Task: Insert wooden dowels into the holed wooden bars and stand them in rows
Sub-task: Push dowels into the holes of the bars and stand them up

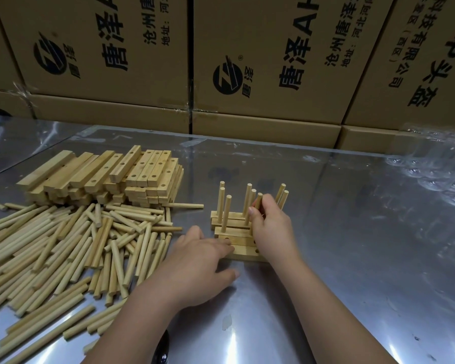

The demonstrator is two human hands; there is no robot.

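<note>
Near the middle of the worktop (352,258), just toward 6 o'clock from its centre, a short set of holed bars (233,230) lies side by side in rows, with upright dowels (226,214) standing from the farther ones. The right hand (271,227) pinches one dowel (259,199) between thumb and fingertips, holding it upright over the middle of the rows; its lower end is hidden behind the hand. The left hand (195,261) lies flat and spread, its fingertips touching the left end of the nearest bar (244,250), thumb down on the worktop. Toward 8 o'clock sprawls a heap of loose dowels (76,245), and at 9 o'clock, just behind it, sits a stack of bars (103,174). Printed cardboard boxes (116,48) wall off the 12 o'clock side, and crumpled clear plastic (436,174) lies at 3 o'clock.
</note>
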